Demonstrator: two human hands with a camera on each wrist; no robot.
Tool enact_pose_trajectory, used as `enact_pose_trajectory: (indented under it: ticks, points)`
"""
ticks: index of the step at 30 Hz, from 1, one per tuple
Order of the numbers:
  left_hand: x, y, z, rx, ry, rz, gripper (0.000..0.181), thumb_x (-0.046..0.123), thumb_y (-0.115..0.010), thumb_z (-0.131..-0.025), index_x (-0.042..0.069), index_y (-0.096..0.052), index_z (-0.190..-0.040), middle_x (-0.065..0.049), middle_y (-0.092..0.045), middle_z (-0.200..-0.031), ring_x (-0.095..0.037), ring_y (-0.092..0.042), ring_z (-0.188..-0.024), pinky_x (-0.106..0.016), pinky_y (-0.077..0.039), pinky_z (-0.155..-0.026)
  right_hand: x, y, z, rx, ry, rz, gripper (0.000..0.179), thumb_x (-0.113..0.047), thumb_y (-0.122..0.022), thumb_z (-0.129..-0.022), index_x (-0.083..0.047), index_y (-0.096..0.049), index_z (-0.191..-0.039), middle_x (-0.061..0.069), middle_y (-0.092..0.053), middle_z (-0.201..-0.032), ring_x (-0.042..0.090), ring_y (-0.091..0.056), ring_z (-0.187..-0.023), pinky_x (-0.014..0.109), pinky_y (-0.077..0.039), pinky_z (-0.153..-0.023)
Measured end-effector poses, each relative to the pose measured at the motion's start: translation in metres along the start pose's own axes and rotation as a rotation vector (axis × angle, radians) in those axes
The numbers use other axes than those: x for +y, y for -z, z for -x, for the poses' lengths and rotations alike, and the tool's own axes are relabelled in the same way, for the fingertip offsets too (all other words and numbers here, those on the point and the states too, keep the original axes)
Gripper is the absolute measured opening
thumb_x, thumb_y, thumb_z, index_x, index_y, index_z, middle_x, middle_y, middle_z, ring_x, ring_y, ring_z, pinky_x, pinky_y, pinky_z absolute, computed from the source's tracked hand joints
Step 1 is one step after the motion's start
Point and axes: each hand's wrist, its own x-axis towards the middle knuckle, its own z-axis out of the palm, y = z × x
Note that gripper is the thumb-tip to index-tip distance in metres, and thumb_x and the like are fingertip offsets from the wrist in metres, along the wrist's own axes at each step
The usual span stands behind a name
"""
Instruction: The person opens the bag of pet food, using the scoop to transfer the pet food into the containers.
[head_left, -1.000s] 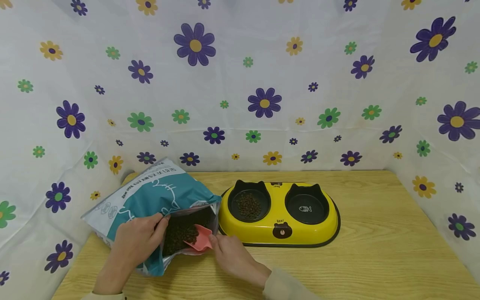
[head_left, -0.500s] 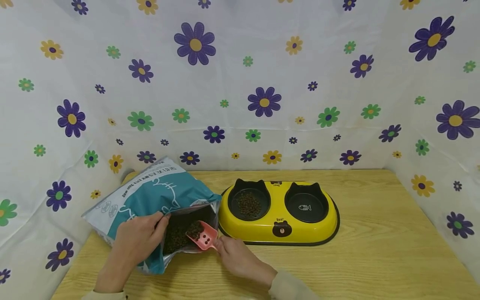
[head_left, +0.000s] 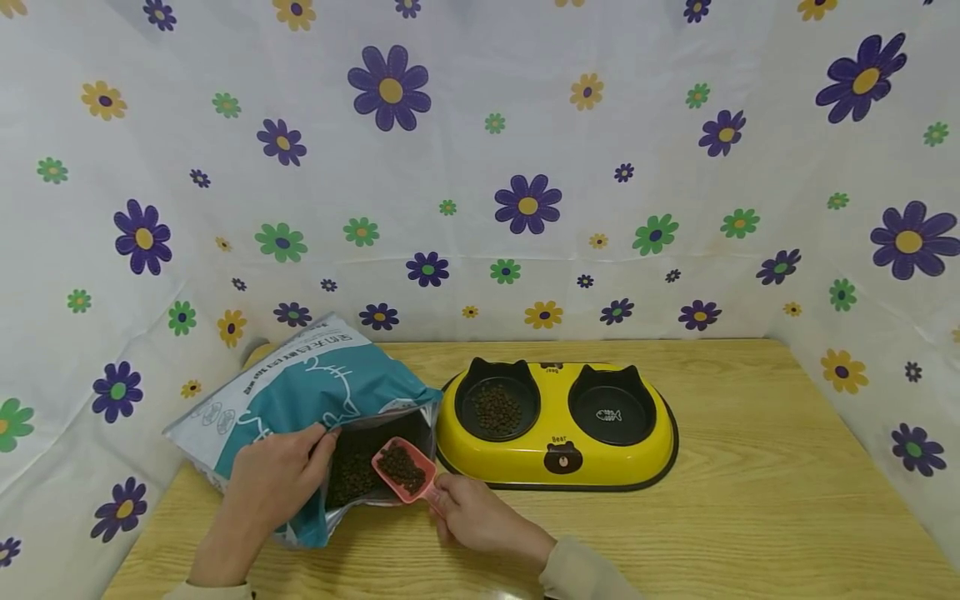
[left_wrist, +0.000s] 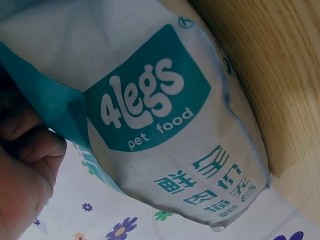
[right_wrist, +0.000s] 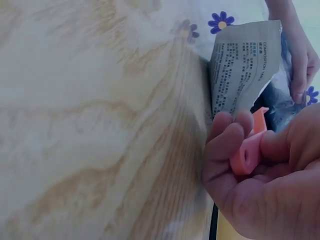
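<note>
My left hand [head_left: 273, 479] pinches the upper edge of a teal and white pet food bag [head_left: 300, 375], holding its mouth apart. The bag lies on its side, and brown kibble [head_left: 352, 479] shows inside. My right hand [head_left: 483, 517] grips the handle of a pink scoop [head_left: 431, 492]. The scoop, heaped with kibble, sits level at the bag's mouth. In the right wrist view, curled fingers and thumb wrap the pink handle [right_wrist: 247, 155]. The left wrist view shows the bag's printed side [left_wrist: 150, 105] beside the left hand [left_wrist: 25, 165].
A yellow double pet bowl [head_left: 555, 467] stands right of the bag. Kibble covers the bottom of its left black dish [head_left: 517, 383]; a fishbone print shows in the right dish [head_left: 618, 417]. A flowered cloth [head_left: 465, 167] hangs behind the wooden table [head_left: 787, 500].
The scoop has come out of the kibble toward the bag's mouth and levelled, now full. My right hand has shifted slightly right. The left hand and bag stay put.
</note>
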Motion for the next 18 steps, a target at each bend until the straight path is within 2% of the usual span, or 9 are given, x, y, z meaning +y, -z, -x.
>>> enact_pose_trajectory:
  ticks: [6,11,18]
  points:
    - [0.000,0.001,0.000,-0.012,0.004,-0.001,0.041,0.020,-0.064,-0.099,0.022,-0.042,-0.064,0.009,-0.031,-0.050,-0.007,-0.031,-0.044,-0.027,-0.025,-0.044,-0.001,0.001,0.002,0.014,-0.009,-0.034,0.029,-0.017,-0.043,-0.111,0.000,-0.059,-0.094,-0.001,-0.054,-0.065,0.010,-0.042,-0.052,0.019,-0.034,-0.051]
    - [0.000,0.000,0.002,0.014,-0.009,-0.004,0.042,0.019,-0.065,-0.099,0.023,-0.041,-0.064,0.009,-0.030,-0.050,-0.006,-0.029,-0.043,-0.026,-0.024,-0.044,-0.002,0.002,0.006,0.011,-0.015,-0.076,0.030,-0.018,-0.042,-0.111,0.001,-0.060,-0.095,0.000,-0.055,-0.066,0.011,-0.042,-0.052,0.020,-0.036,-0.050]
    - [-0.001,0.000,0.000,0.018,-0.011,-0.006,0.043,0.019,-0.065,-0.099,0.023,-0.040,-0.064,0.009,-0.029,-0.050,-0.006,-0.028,-0.043,-0.026,-0.023,-0.044,-0.002,0.007,0.016,-0.001,-0.006,-0.107,0.030,-0.020,-0.041,-0.111,0.000,-0.060,-0.100,0.000,-0.054,-0.069,0.012,-0.043,-0.057,0.021,-0.035,-0.056]
